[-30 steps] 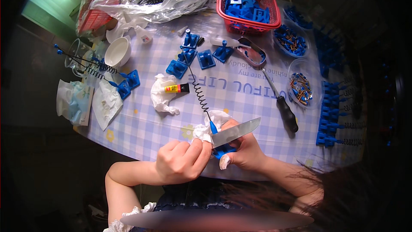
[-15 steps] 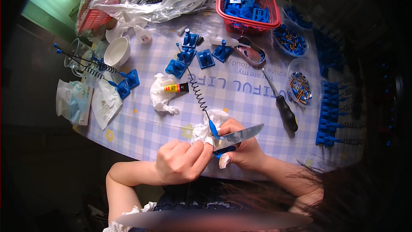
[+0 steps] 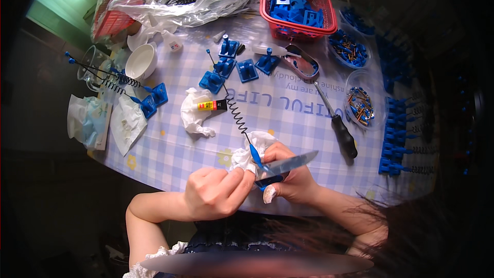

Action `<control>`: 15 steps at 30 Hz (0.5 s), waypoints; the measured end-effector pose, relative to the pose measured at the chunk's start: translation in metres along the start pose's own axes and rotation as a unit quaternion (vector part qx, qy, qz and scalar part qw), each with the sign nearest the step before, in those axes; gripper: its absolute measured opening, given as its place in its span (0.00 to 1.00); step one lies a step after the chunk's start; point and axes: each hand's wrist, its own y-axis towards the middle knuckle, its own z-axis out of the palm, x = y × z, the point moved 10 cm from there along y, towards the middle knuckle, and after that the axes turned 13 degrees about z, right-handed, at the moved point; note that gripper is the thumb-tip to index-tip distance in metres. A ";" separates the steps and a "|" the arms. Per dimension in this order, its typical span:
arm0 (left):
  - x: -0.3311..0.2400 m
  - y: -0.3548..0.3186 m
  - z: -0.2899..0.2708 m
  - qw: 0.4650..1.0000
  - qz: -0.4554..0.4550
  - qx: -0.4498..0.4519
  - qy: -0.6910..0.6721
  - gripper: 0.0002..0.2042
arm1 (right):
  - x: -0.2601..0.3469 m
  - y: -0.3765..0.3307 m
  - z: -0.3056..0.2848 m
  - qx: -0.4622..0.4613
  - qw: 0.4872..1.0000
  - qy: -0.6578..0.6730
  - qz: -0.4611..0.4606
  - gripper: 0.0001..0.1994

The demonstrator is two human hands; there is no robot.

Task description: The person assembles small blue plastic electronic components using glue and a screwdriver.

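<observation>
My left hand [image 3: 218, 190] is closed in a fist, with a knife blade [image 3: 290, 164] extending rightward from its fingers; the handle is hidden. Opposite it, my right hand [image 3: 296, 177] grips a blue plastic base [image 3: 270, 181], mostly covered by the blade and fingers. From this base a blue stem [image 3: 254, 153] leads up to a black coiled spring wire [image 3: 236, 113], which leans away to the upper left. Crumpled white tissue [image 3: 262, 140] is bunched against the right fingers. A white patch [image 3: 269, 193] covers the right thumb tip.
A glue tube [image 3: 208, 105] lies on tissue. Beyond are blue bases [image 3: 247, 70], a red basket [image 3: 329, 25] of blue parts and a white bowl [image 3: 141, 62]. To the right are a screwdriver [image 3: 343, 136], tubs of small parts [image 3: 360, 104] and a row of spring pieces [image 3: 396, 136].
The knife blade has tilted slightly, its tip shifting a little right and down. The spring wire's far end has swung slightly left and away. Both hands stay nearly in place.
</observation>
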 end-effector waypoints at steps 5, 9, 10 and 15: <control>0.000 -0.003 0.000 1.000 0.004 -0.016 0.010 0.10 | -0.010 0.002 -0.007 -0.012 0.996 0.083 0.033 0.23; -0.003 0.000 0.000 1.000 0.013 0.011 -0.009 0.10 | 0.005 0.000 -0.004 -0.010 0.993 -0.105 -0.050 0.23; -0.003 0.001 -0.001 1.000 0.014 0.009 -0.003 0.10 | 0.006 0.000 -0.004 -0.011 0.993 -0.103 -0.049 0.23; 0.000 0.001 -0.002 1.000 0.009 0.001 0.012 0.09 | -0.004 0.002 -0.006 -0.016 1.000 -0.004 0.009 0.22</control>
